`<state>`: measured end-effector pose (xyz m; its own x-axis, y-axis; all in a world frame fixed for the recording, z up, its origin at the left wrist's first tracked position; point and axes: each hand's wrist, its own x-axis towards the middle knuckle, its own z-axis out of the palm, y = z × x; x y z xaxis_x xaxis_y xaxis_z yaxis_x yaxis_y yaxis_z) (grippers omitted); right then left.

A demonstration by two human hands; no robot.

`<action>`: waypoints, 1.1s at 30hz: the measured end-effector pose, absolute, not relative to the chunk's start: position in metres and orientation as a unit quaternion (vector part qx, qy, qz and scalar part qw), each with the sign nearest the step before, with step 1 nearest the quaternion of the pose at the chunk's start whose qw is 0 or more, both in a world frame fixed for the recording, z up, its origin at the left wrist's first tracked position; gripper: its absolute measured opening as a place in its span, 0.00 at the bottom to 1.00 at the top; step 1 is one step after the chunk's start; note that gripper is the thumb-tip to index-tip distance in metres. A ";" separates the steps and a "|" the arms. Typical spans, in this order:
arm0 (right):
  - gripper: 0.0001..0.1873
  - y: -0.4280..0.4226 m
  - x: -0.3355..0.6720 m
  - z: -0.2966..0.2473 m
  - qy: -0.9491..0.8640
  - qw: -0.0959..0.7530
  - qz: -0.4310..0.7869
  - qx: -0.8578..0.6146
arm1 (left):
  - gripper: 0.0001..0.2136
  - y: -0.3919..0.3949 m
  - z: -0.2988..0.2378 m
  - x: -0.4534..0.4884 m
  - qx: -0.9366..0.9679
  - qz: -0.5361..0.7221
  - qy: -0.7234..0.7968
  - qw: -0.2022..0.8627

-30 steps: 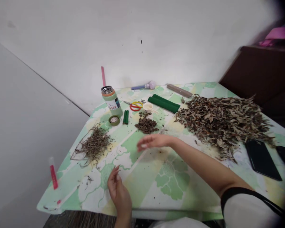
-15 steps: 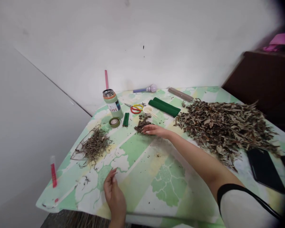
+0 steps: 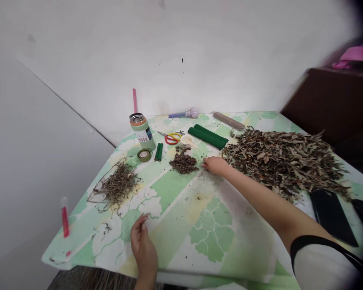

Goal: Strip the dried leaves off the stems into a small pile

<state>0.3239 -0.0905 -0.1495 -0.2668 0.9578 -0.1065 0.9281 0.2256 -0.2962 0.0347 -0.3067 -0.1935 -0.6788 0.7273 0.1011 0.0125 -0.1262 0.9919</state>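
Observation:
My right hand (image 3: 215,165) reaches across the table just right of a small mound of dark, crumbled plant bits (image 3: 184,163). Its fingers are curled in and pinched low over the cloth; whether anything lies between them is hidden. Near the front edge, my left hand (image 3: 143,245) rests with loosely bent fingers and the thumb a little apart, holding nothing visible. A heap of thin dry stems (image 3: 120,183) lies beyond it to the left. To the right of my right hand spreads a large pile of dried leaves (image 3: 281,161).
Behind the mound are a white spoon-like scoop (image 3: 187,140), red-and-yellow scissors (image 3: 173,138) and green rolls (image 3: 208,137). A green tape roll (image 3: 144,155) sits by the open flask (image 3: 142,133). A dark phone (image 3: 332,217) lies at right, a red-filled tube (image 3: 65,217) at left.
My right hand has moved right, off the dark crumbled mound, and its fingers have curled in. The left hand stays almost in place. The view has shifted slightly.

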 end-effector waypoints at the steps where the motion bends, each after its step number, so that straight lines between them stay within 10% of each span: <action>1: 0.09 -0.089 0.320 -0.151 -0.784 0.045 0.146 -0.602 | 0.11 -0.307 -0.193 0.035 0.305 0.685 0.607 0.261; 33: 0.13 -0.064 0.263 -0.168 -0.674 0.407 0.246 -0.565 | 0.12 -0.309 -0.188 0.034 0.302 0.660 0.629 0.279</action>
<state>0.2633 -0.0639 -0.1677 -0.0295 0.9622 0.2708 0.5616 0.2401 -0.7918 0.0337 -0.3088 -0.1878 -0.6620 0.7479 0.0486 0.0122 -0.0541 0.9985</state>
